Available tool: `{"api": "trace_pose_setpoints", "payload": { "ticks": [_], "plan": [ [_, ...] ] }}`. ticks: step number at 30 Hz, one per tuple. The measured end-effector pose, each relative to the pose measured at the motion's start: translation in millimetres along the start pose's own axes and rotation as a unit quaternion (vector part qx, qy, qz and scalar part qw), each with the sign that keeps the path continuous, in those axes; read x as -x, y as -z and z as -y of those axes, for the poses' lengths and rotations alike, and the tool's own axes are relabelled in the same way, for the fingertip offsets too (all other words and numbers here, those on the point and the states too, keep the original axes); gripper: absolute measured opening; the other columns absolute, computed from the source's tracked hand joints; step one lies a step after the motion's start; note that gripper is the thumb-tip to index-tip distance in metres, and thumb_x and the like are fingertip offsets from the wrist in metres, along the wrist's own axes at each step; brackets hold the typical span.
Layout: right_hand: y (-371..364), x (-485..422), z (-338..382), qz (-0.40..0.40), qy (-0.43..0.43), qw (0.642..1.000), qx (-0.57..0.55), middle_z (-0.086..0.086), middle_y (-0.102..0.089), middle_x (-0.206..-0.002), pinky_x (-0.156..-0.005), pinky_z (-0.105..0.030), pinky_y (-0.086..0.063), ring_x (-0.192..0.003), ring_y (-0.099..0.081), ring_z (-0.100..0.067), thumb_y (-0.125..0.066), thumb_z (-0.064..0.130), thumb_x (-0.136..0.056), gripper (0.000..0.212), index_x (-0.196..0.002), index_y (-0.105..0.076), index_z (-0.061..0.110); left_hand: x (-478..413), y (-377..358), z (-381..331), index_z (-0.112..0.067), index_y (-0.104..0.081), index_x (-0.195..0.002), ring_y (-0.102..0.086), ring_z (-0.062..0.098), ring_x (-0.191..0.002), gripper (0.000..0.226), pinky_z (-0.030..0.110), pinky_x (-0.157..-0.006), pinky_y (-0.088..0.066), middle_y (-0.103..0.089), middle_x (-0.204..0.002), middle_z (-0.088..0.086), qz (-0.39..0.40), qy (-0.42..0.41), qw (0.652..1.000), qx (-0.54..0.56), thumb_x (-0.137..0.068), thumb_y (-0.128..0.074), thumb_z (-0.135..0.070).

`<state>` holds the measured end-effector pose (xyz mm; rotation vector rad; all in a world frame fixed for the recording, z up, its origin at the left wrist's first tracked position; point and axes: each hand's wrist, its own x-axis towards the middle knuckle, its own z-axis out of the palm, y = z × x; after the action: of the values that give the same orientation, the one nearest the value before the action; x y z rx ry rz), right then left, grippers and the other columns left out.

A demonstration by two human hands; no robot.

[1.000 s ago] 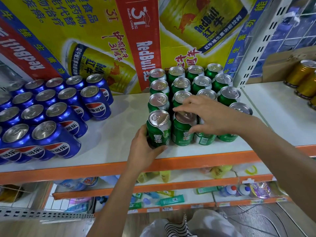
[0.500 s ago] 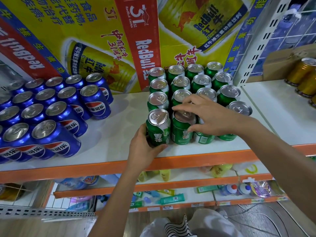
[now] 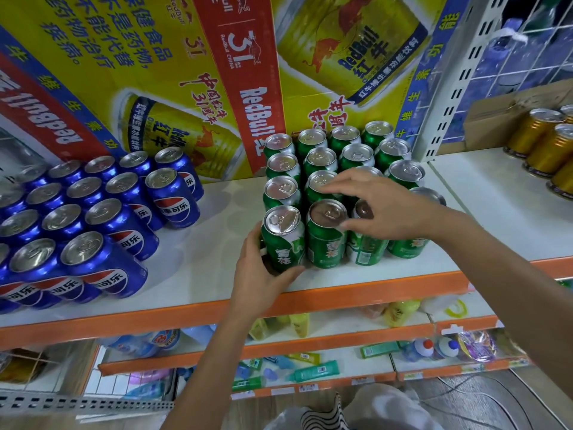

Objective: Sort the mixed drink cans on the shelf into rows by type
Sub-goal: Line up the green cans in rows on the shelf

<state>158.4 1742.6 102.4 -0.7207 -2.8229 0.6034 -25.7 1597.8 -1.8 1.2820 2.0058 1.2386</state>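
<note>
Blue cans (image 3: 93, 218) crowd the shelf (image 3: 217, 237) at 9 o'clock. My left hand (image 3: 260, 274) grips the front-left green can (image 3: 283, 240), at the 7 o'clock corner of the green block (image 3: 321, 158). My right hand (image 3: 387, 209), apart from it, rests spread-fingered on neighbouring tops, gripping nothing. Gold cans (image 3: 545, 144) stand at 3 o'clock.

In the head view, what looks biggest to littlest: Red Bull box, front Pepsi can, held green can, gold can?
1. Red Bull box.
2. Front Pepsi can and green can in the left hand: alike.
3. Gold can, though it's farther away.
</note>
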Motion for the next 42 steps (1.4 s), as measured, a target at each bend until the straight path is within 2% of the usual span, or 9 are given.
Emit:
{"api": "trace_pose_setpoints", "payload": {
  "ticks": [5,10,14,21,27,33,36,40,42],
  "plan": [
    [16,11,-6,0.004,-0.041,0.997,0.061,-0.005,-0.047,-0.135,-0.101,-0.023,-0.025,-0.127,-0.040,-0.019,-0.070,0.036,-0.082,0.061,-0.137,-0.046,0.027,1,9,-5,-0.025,-0.032,-0.140,-0.040,0.005,-0.126,0.095,0.021,-0.103,-0.035,-0.040,-0.138,-0.006,-0.016,-0.062,0.997,-0.040,-0.062,-0.083,-0.046],
    [15,20,-8,0.068,-0.060,0.985,0.145,-0.001,-0.040,-0.140,-0.106,-0.028,-0.025,-0.128,-0.033,-0.020,-0.075,0.048,-0.073,0.083,-0.143,-0.036,0.028,-5,14,-25,-0.047,-0.014,-0.141,-0.043,0.014,-0.127,0.110,0.031,-0.102,-0.040,-0.039,-0.141,-0.005,0.026,-0.064,0.994,-0.082,-0.061,-0.087,-0.029],
    [8,24,-6,0.077,-0.071,0.969,0.224,0.004,-0.030,-0.144,-0.103,-0.031,-0.032,-0.129,-0.030,-0.018,-0.071,0.044,-0.078,0.087,-0.148,-0.022,0.029,-5,11,-22,-0.038,-0.019,-0.145,-0.052,0.023,-0.122,0.108,0.045,-0.096,-0.047,-0.054,-0.135,-0.006,0.011,-0.039,0.996,-0.079,-0.061,-0.087,-0.027],
    [6,22,-3,0.076,-0.083,0.970,0.213,0.005,-0.028,-0.142,-0.101,-0.031,-0.035,-0.128,-0.027,-0.017,-0.070,0.040,-0.081,0.085,-0.149,-0.019,0.027,-5,10,-22,-0.030,-0.031,-0.140,-0.060,0.026,-0.111,0.099,0.045,-0.088,-0.051,-0.061,-0.126,-0.003,0.000,-0.039,0.995,-0.097,-0.059,-0.088,-0.028],
    [9,28,-5,0.070,-0.092,0.970,0.215,0.003,-0.023,-0.146,-0.105,-0.036,-0.037,-0.133,-0.025,-0.020,-0.071,0.036,-0.080,0.087,-0.149,-0.019,0.028,-3,20,-39,-0.040,-0.010,-0.147,-0.048,0.022,-0.125,0.112,0.043,-0.098,-0.045,-0.043,-0.143,-0.003,0.004,-0.046,0.993,-0.112,-0.064,-0.085,-0.035],
    [15,29,-14,0.081,-0.090,0.974,0.190,0.000,-0.028,-0.148,-0.108,-0.040,-0.031,-0.134,-0.033,-0.022,-0.070,0.034,-0.082,0.083,-0.149,-0.022,0.027,-16,26,-46,-0.021,-0.055,-0.131,-0.049,0.013,-0.115,0.063,0.013,-0.098,-0.032,-0.052,-0.130,0.000,0.006,-0.161,0.965,-0.209,-0.074,-0.079,-0.032],
    [15,30,-18,0.080,-0.087,0.976,0.181,-0.001,-0.034,-0.143,-0.105,-0.040,-0.034,-0.129,-0.038,-0.023,-0.069,0.035,-0.083,0.082,-0.149,-0.022,0.026,-19,27,-45,-0.016,-0.061,-0.124,-0.052,0.013,-0.111,0.057,0.004,-0.091,-0.026,-0.055,-0.127,0.001,0.005,-0.155,0.965,-0.213,-0.072,-0.081,-0.029],
    [15,32,-19,0.067,-0.079,0.983,0.151,0.001,-0.039,-0.138,-0.102,-0.039,-0.035,-0.125,-0.040,-0.020,-0.065,0.047,-0.083,0.077,-0.148,-0.028,0.027,-17,28,-46,-0.017,-0.061,-0.126,-0.052,0.018,-0.116,0.050,0.007,-0.092,-0.029,-0.054,-0.130,0.002,0.005,-0.167,0.960,-0.224,-0.080,-0.073,-0.033],
    [17,30,-17,0.051,-0.080,0.986,0.137,0.001,-0.041,-0.140,-0.103,-0.040,-0.035,-0.126,-0.041,-0.019,-0.064,0.053,-0.081,0.074,-0.145,-0.035,0.028,-17,26,-50,-0.017,-0.061,-0.126,-0.049,0.025,-0.120,0.048,0.024,-0.096,-0.036,-0.050,-0.134,0.007,-0.013,-0.163,0.954,-0.250,-0.083,-0.070,-0.036]
  ]
}}
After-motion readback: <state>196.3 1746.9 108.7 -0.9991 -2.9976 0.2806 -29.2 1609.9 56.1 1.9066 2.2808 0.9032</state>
